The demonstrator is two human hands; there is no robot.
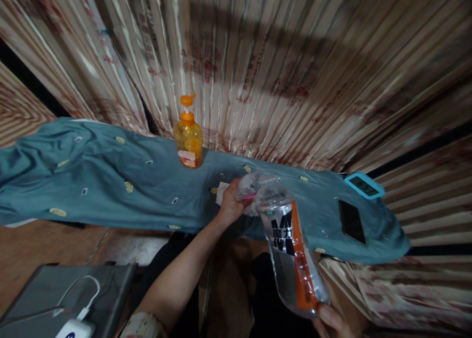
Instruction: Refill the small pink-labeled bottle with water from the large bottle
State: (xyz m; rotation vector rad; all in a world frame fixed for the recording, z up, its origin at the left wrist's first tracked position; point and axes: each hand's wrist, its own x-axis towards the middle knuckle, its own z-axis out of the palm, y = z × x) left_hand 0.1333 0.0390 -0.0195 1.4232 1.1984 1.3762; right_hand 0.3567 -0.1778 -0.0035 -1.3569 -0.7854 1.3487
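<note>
Large clear plastic bottle [293, 257] with an orange-and-black label, held tilted in front of the body, neck up toward the counter [110, 180], base down near the lap. Right hand [334, 321] low at the frame's edge, fingers curled under the base, gripping it; only partly in view. Left hand [230, 202] up at the neck, closed around a small clear plastic piece [252, 185] right at the mouth, possibly a cap or a second small bottle, too blurred to tell which. White cloth or tissue [221, 191] just behind the left hand on the teal patterned covering of the counter. Further along, an orange pump soap bottle [188, 138] standing upright, well apart to the left; a black phone [352, 221] lying flat and a small blue-framed digital clock [364, 185] near the right end. Bottle likely thin-walled and springy, light if near empty, slick on the label film; firmest hold probably at the stiff neck and the ridged base, not the soft middle.
</note>
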